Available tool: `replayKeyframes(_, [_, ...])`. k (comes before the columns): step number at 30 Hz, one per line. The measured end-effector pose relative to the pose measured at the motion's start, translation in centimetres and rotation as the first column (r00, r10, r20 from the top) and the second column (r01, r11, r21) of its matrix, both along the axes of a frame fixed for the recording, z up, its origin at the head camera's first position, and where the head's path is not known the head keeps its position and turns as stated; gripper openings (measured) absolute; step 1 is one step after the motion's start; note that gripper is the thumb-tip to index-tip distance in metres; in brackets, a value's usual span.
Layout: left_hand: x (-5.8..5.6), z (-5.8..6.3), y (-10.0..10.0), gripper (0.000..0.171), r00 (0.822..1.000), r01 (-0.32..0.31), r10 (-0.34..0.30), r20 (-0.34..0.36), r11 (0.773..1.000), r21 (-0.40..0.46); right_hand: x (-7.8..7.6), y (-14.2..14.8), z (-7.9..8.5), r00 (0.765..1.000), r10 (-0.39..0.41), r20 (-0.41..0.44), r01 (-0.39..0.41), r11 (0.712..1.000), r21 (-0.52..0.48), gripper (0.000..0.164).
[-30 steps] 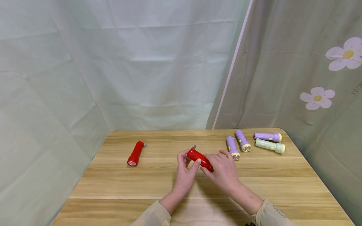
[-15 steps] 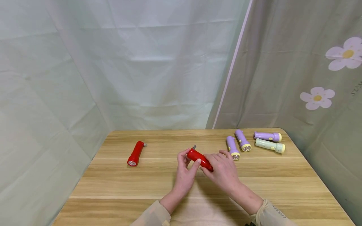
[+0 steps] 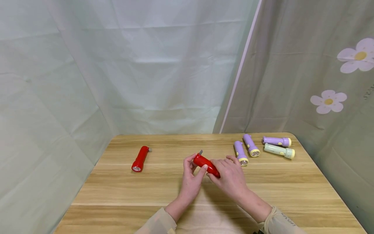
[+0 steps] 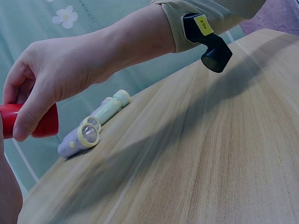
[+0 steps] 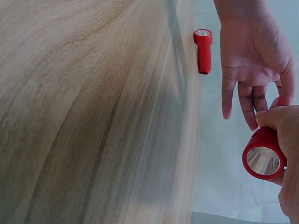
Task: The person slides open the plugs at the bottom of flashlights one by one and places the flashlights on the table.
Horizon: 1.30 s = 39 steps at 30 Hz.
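A red flashlight (image 3: 201, 160) is held above the table between both hands, tilted, with a small grey metal tab sticking up at its far end. My left hand (image 3: 190, 183) grips the tab end, thumb on the near side. Around the lamp end curls my right hand (image 3: 232, 177), covering much of it in the head view. Its reflector (image 5: 263, 162) faces the camera in the right wrist view. In the left wrist view, the right hand (image 4: 44, 81) pinches the red body (image 4: 46, 123).
The wooden table (image 3: 122, 195) carries a second red flashlight (image 3: 141, 159) on the left. Two purple flashlights (image 3: 240, 152) lie right of the hands. Farther right are another purple one (image 3: 274, 140) and a pale green one (image 3: 277, 149). Curtains (image 3: 163, 74) hang behind.
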<state>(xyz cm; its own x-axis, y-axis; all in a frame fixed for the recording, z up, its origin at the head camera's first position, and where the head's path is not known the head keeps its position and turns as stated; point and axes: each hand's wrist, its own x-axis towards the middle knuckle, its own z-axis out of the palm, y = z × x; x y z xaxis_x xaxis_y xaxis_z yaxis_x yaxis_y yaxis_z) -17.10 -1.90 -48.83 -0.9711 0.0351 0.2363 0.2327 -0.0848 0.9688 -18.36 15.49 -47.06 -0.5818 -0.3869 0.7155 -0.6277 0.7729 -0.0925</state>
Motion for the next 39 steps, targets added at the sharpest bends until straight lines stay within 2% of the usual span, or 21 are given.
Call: replayKeyframes(39, [0.0,-0.31,0.03,0.064,1.0,0.004,-0.004,0.009,1.0,-0.013,0.02,-0.09,-0.29,1.0,0.002,-0.001,-0.002,1.0,-0.021,0.048])
